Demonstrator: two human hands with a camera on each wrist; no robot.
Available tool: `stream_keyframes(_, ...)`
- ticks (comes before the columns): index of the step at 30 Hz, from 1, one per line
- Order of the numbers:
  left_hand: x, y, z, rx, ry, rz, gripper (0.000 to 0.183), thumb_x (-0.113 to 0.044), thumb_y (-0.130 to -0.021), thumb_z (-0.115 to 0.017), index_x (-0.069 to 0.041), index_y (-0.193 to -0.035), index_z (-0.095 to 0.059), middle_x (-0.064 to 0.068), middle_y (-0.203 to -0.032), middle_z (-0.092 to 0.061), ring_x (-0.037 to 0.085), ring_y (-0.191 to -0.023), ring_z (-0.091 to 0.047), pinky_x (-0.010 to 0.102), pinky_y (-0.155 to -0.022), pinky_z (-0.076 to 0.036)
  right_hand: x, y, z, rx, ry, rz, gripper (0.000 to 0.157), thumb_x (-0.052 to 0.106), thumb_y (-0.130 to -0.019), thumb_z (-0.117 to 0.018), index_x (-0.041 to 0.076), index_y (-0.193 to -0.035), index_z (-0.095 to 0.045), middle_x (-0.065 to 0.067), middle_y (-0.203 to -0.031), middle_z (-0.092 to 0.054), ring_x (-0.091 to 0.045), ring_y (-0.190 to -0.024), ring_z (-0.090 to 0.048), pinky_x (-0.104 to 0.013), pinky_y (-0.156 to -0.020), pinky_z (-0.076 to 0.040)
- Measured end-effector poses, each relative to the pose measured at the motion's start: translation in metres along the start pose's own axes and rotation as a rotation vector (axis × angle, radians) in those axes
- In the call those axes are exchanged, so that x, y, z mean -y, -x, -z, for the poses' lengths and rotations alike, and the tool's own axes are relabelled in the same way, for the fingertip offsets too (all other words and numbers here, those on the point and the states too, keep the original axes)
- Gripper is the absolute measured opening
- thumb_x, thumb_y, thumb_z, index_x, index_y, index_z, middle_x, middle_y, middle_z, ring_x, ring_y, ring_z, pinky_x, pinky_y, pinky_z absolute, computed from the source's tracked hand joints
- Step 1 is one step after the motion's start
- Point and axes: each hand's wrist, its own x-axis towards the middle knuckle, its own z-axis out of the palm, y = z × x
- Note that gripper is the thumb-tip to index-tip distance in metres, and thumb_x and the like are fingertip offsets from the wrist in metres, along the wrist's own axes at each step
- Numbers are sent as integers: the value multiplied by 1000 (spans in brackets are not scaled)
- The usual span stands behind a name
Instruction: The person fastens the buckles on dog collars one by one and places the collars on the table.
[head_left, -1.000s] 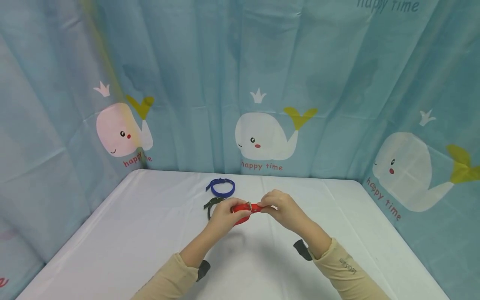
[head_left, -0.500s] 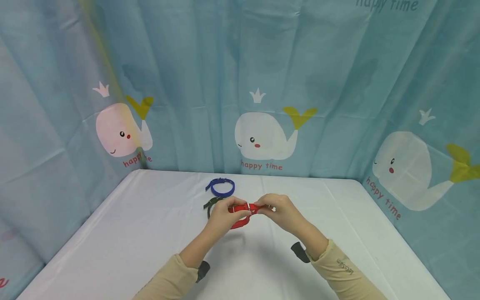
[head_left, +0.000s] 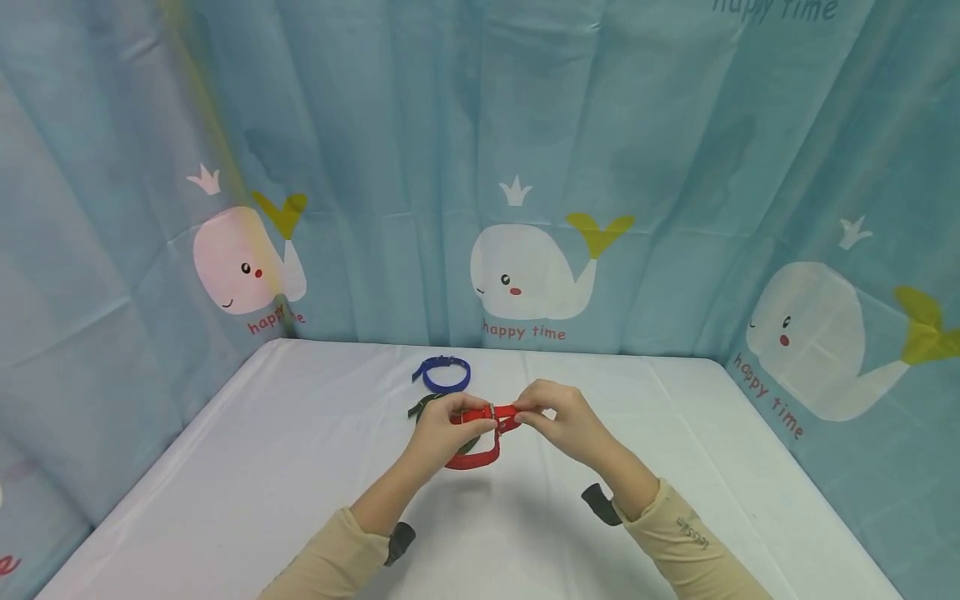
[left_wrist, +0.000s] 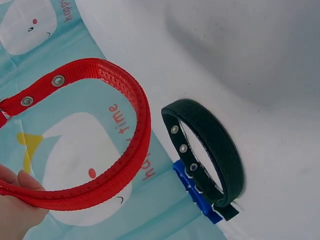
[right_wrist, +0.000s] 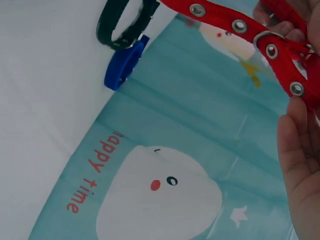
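A red pet collar (head_left: 480, 460) with metal eyelets hangs as a loop between my hands, above the table. My left hand (head_left: 435, 435) grips it beside the metal buckle (head_left: 492, 412). The strap's end is pinched between the thumb and fingers of my right hand (head_left: 562, 418), to the right of the buckle. In the right wrist view the eyelet strap (right_wrist: 220, 12) passes through a metal ring and bends back. The left wrist view shows the wide padded part of the red collar (left_wrist: 142, 115) curving free. Fingers hide part of the buckle.
On the white table (head_left: 300, 467), a dark green collar (left_wrist: 220, 145) lies behind my left hand, partly hidden in the head view. Farther back lies a blue collar (head_left: 447, 388), buckled in a loop. A blue whale-print curtain (head_left: 390, 250) encloses the table's back and sides.
The red loop has dropped lower and opened wider below my left hand. More strap shows between the buckle and my right hand. The green and blue collars have stayed put.
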Motion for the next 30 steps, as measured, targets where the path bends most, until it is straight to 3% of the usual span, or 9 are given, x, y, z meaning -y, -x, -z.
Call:
stream_keyframes(5,-1,1,-1,-9,39,43,26,-18,-83,-78,-3,-103,-69,5,-97,-69,21,-87,-60,34,-73,-50,1,-2,2,21,2,44,14,-8,-79,-74,0,-91,-72,-9,-83,-69,-18,-78,-62,-27,-71,-54)
stream_keyframes(15,-1,2,-4,6,56,97,30,-22,-82,-79,-5,-104,-67,4,-95,-68,20,-83,-59,38,-75,-53,0,0,6,98,0,9,13,-8,-79,-73,-2,-91,-73,-8,-83,-69,-18,-77,-62,-26,-68,-53)
stream_keyframes(22,1,3,-6,27,44,81,31,-21,-85,-76,-3,-110,-69,6,-100,-69,21,-90,-61,38,-80,-54,1,0,6,122,-25,-10,13,-7,-80,-73,-2,-91,-74,-7,-83,-69,-17,-76,-61,-25,-67,-52)
stream_keyframes(26,0,4,-6,53,55,78,31,-22,-87,-74,-2,-110,-68,6,-100,-68,21,-91,-61,40,-82,-52,0,0,2,104,-55,4,13,-6,-81,-73,-2,-93,-74,-7,-84,-69,-16,-75,-62,-26,-67,-53)
stream_keyframes(30,-1,3,-5,41,66,53,29,-21,-88,-73,-1,-109,-68,7,-98,-69,21,-89,-60,41,-81,-52,-3,3,-2,31,-108,-32,14,-8,-83,-70,-4,-96,-72,-13,-88,-70,-19,-78,-67,-26,-72,-56)
